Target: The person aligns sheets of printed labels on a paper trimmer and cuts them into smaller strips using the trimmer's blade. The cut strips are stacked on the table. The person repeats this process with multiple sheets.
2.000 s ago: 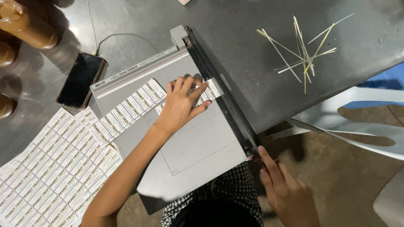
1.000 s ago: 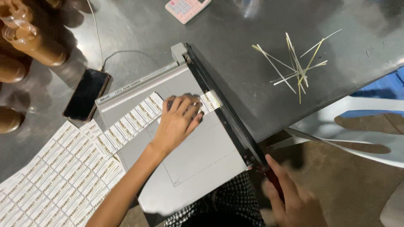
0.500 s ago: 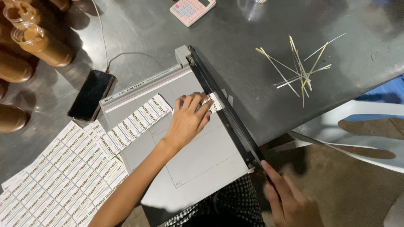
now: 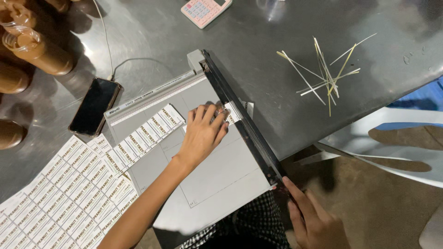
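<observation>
A grey paper trimmer [image 4: 217, 170] lies on the dark metal table [image 4: 258, 27], its black blade arm [image 4: 240, 115] down along the right edge. My left hand [image 4: 202, 133] presses flat on a strip of white printed labels [image 4: 147, 131], whose end reaches under the blade. A small cut label piece [image 4: 249, 108] pokes out on the far side of the blade. My right hand [image 4: 314, 219] grips the blade arm's handle at the near end, off the table's edge.
Sheets of uncut labels [image 4: 64, 193] lie at the lower left. A black phone [image 4: 94, 107] with a cable sits left of the trimmer. Brown bottles [image 4: 32, 44] stand at the far left, a pink calculator [image 4: 205, 9] at the top, thin paper offcuts [image 4: 325, 69] at the right.
The blade arm stays down. My left hand shifted the label strip slightly toward the blade; my right hand stays at the handle. The view has drifted a little.
</observation>
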